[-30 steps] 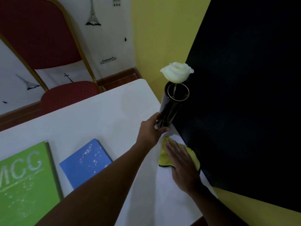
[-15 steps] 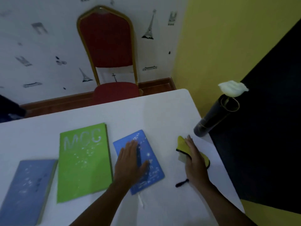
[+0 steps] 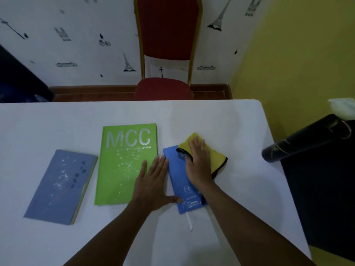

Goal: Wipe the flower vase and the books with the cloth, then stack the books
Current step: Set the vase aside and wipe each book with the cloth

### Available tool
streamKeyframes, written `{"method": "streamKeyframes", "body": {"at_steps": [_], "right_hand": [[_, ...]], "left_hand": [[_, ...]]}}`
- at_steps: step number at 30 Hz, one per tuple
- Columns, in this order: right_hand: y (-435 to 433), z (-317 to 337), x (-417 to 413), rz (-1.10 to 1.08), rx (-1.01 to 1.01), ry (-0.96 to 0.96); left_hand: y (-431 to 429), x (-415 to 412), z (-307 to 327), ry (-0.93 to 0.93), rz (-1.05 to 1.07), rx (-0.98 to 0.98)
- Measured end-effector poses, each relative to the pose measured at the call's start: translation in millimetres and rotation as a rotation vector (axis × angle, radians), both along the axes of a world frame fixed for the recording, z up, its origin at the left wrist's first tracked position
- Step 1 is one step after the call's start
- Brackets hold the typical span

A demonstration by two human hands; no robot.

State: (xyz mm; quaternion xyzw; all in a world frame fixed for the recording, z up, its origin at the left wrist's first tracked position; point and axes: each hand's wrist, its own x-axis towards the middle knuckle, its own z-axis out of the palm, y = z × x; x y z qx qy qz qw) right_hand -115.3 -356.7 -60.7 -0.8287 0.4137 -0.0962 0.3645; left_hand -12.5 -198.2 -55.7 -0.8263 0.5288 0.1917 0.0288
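Head view shows the wiping of the books under way, with the first of them in hand. The right hand lies flat, fingers spread, pressing the yellow cloth onto the far end of the blue book; part of the cloth spills past the book's edge onto the white bench. The left hand is open and flat too, palm on the bench just left of that book, thumb touching its near corner and fingertips over the edge of the green book, so it seems to steady the blue one. Further left of that hand, apart from the green book, lies the grey-blue book; both show pale specks on their covers. Well to the right of the right hand stands the dark vase with its white flower at the frame edge. Next, I judge, the cloth must be drawn down the blue cover toward the person while the left hand holds the book still, then carried leftward to the speckled covers. Stacking is not yet begun.
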Motion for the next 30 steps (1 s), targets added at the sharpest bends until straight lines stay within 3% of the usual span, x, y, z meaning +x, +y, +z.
{"method": "streamKeyframes", "body": {"at_steps": [6, 16, 22, 26, 30], "right_hand": [[5.7, -11.0, 3.2, 0.282, -0.078, 0.042], [10.9, -8.7, -6.3, 0.369, -0.091, 0.049], [23.8, -17.3, -51.7, 0.689, -0.312, 0.029], [3.5, -21.9, -85.3, 0.876, -0.321, -0.004], [-34.3, -16.2, -74.1, 0.849, -0.409, 0.190]], "left_hand": [[-1.7, 0.9, -5.3, -0.016, -0.018, 0.011], [-2.5, 0.7, 0.1, -0.005, -0.028, 0.037], [-2.3, 1.1, 1.6, -0.012, -0.038, 0.028], [-3.4, -0.5, 2.2, -0.017, -0.026, 0.051], [-3.6, -0.8, 1.2, -0.009, -0.018, 0.063]]}}
